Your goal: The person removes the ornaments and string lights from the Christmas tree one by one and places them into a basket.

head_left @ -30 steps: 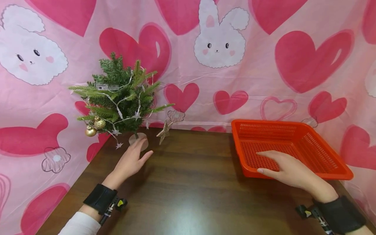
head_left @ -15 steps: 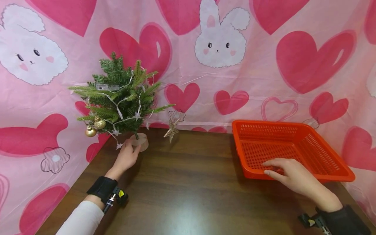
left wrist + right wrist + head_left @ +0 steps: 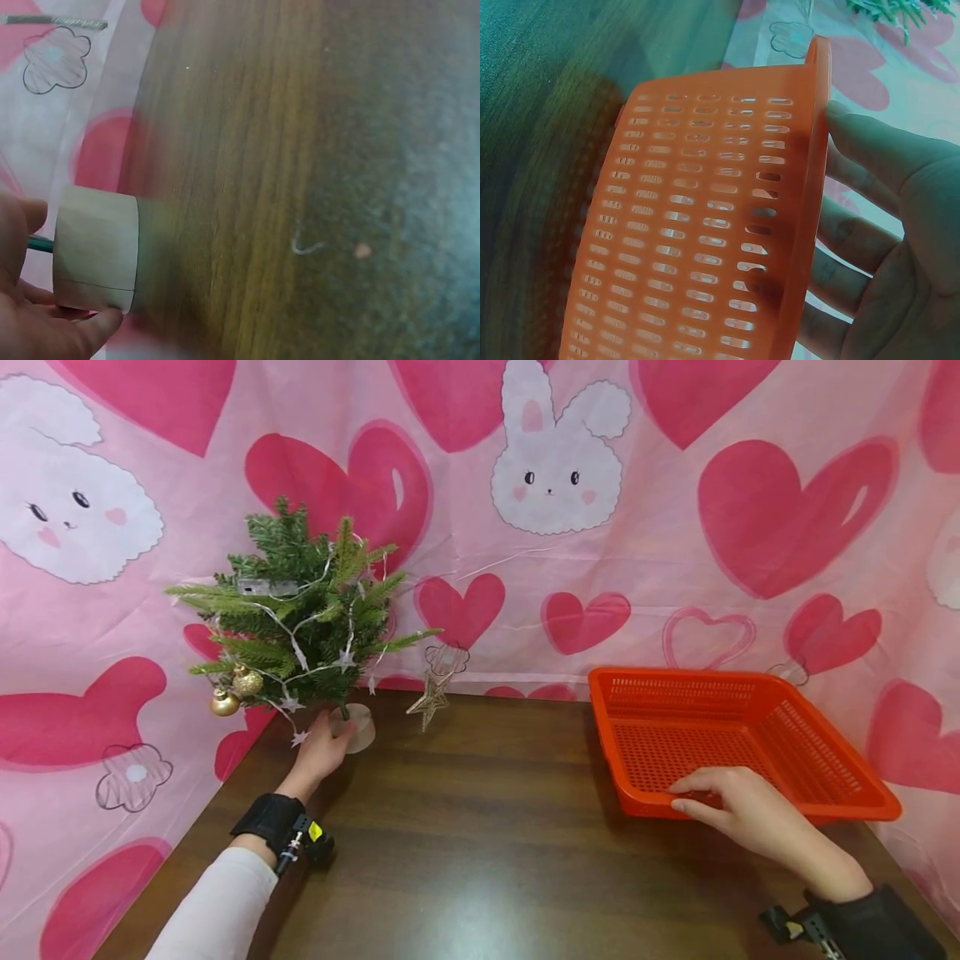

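Note:
At the left of the table stands a small artificial Christmas tree with a light string, white stars and gold balls. My left hand grips its round, pale base from the left side. In the left wrist view, thumb and fingers lie around the base. A glittery gold star dangles at the tree's right. On the right, my right hand holds the near rim of an orange-red plastic basket. The right wrist view shows the thumb at the rim and the fingers behind the slotted wall.
Both things stand on a dark brown wooden table. A pink cloth with hearts and rabbits hangs close behind and along the sides.
My left hand has moved left from over the base and taken hold of its side. My right hand has come down to the basket's rim. The gold star has swung.

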### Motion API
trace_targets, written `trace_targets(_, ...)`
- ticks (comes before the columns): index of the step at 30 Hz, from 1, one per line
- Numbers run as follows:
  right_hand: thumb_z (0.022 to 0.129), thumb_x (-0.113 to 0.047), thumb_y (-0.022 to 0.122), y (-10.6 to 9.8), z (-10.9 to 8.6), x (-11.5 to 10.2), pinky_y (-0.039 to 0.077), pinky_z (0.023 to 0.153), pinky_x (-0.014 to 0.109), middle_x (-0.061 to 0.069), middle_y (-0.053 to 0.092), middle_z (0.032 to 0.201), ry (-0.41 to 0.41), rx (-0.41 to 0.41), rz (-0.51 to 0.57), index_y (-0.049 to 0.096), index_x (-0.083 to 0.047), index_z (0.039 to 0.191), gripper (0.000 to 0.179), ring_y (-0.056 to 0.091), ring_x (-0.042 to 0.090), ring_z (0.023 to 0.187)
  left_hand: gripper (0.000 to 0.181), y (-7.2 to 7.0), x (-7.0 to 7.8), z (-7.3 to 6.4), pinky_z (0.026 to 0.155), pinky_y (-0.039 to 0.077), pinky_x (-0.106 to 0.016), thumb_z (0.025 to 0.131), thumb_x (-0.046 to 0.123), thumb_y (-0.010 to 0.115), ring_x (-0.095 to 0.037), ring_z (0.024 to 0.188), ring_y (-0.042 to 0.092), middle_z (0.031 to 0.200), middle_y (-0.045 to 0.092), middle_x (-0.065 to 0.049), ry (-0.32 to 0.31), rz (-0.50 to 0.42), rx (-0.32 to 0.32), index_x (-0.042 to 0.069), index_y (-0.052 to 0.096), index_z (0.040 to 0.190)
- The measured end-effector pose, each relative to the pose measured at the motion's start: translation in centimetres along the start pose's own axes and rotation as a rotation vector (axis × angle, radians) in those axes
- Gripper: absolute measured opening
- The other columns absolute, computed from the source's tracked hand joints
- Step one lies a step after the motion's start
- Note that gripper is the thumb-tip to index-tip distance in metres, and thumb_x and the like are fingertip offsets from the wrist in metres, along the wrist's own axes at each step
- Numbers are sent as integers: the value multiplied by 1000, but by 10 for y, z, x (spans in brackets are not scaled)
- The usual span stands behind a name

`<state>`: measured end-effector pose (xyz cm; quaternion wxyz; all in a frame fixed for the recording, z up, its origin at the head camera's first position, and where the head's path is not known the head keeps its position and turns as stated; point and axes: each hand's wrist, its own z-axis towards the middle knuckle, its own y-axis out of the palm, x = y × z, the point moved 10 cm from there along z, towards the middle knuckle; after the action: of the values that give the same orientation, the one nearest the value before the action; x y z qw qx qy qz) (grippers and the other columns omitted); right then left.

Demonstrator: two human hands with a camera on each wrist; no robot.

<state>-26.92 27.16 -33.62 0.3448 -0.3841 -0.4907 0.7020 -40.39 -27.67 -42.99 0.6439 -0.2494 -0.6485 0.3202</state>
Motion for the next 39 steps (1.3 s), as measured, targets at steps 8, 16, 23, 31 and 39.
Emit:
trace_targets(8, 78, -33, 82, -1, 0, 0, 57, 77, 35, -16, 73, 92, -1, 0, -2, 77, -29, 99, 22, 66, 6, 82, 71, -1, -6, 2, 116, 24, -61, 103, 34, 46, -52, 143, 25, 154, 25, -37, -48, 20, 0, -12, 18, 151)
trace_targets(16, 78, -32, 82, 1, 8, 2, 57, 76, 33, -17, 73, 91, -18, 3, -2, 77, -30, 97, 21, 63, 1, 80, 70, -3, -7, -1, 116, 24, -61, 103, 35, 47, -52, 142, 26, 154, 25, -37, -65, 21, 7, -10, 20, 151)
trace_targets(23, 77, -31, 83, 3, 16, 3, 56, 73, 31, -17, 73, 90, -52, 19, 1, 77, -30, 96, 20, 62, -2, 79, 69, -4, -6, -1, 115, 27, -61, 102, 35, 49, -52, 140, 30, 151, 31, -37, -64, 29, 48, -9, 25, 149)
trace_targets(31, 77, -29, 83, 2, 17, 4, 55, 72, 28, -17, 73, 90, -64, 16, 12, 77, -29, 96, 20, 61, -3, 78, 73, 6, 2, -3, 115, 23, -65, 102, 43, 47, -53, 142, 25, 155, 24, -35, -77, 14, -4, -4, 21, 152)
trace_targets(39, 77, -29, 83, 3, 18, 4, 55, 71, 28, -16, 73, 90, -58, 3, 18, 78, -29, 96, 20, 59, -4, 77, 71, 11, 11, -5, 116, 24, -63, 102, 42, 47, -51, 143, 28, 155, 29, -33, -42, 10, 1, -5, 24, 151)
